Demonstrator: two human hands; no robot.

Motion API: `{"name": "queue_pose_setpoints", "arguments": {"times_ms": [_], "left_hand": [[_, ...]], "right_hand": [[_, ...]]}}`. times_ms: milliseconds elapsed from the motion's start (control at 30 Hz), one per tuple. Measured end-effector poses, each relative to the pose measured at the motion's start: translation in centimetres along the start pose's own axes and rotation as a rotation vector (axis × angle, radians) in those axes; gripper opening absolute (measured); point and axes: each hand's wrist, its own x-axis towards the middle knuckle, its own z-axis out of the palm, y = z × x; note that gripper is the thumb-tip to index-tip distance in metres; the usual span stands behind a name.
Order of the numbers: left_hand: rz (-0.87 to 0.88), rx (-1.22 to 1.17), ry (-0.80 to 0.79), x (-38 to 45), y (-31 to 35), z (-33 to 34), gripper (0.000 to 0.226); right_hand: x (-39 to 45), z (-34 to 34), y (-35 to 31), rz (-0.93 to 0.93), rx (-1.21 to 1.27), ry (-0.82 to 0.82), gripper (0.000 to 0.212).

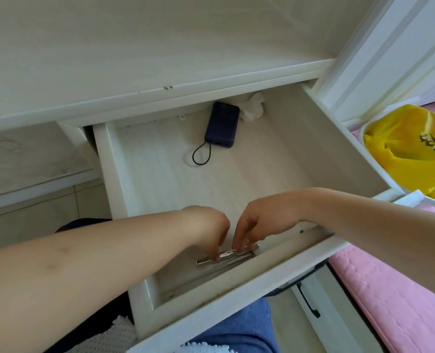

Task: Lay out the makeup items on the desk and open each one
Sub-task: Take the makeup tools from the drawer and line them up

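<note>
Both hands down inside the open drawer [239, 296] under the desk [109, 59], at its near end. Left hand [211, 233] and right hand [254, 225] curled fingers-down, tips pinching a few slim silvery makeup sticks [226, 257] flat on the drawer floor by the front wall. Farther back, well apart: dark power bank [222, 124], crumpled tissue [253, 107]; yellow-lined bin [412, 151] off right.

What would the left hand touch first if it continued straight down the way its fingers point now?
The left hand points down into the open drawer, fingertips at the slim silvery makeup items by the front wall. It would probably press on those first, then the drawer floor. Whether they already touch is unclear.
</note>
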Motion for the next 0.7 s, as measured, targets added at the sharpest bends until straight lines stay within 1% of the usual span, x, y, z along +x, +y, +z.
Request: {"name": "queue_pose_setpoints", "arguments": {"times_ms": [133, 267, 433, 700], "left_hand": [[0.006, 0.036, -0.006, 0.2, 0.1, 0.1, 0.035], [-0.007, 0.088, 0.051, 0.4, -0.2, 0.1, 0.024], [-0.024, 0.112, 0.079, 0.4, -0.3, 0.2, 0.023], [-0.003, 0.095, 0.043, 0.2, 0.0, -0.2, 0.025]], "right_hand": [[0.3, 0.2, 0.1, -0.001, -0.027, -0.027, 0.033], [0.6, 0.5, 0.3, 0.01, -0.09, -0.079, 0.034], [1.0, 0.7, 0.3, 0.011, -0.115, -0.113, 0.033], [1.9, 0.8, 0.0, 0.024, -0.162, -0.101, 0.036]]}}
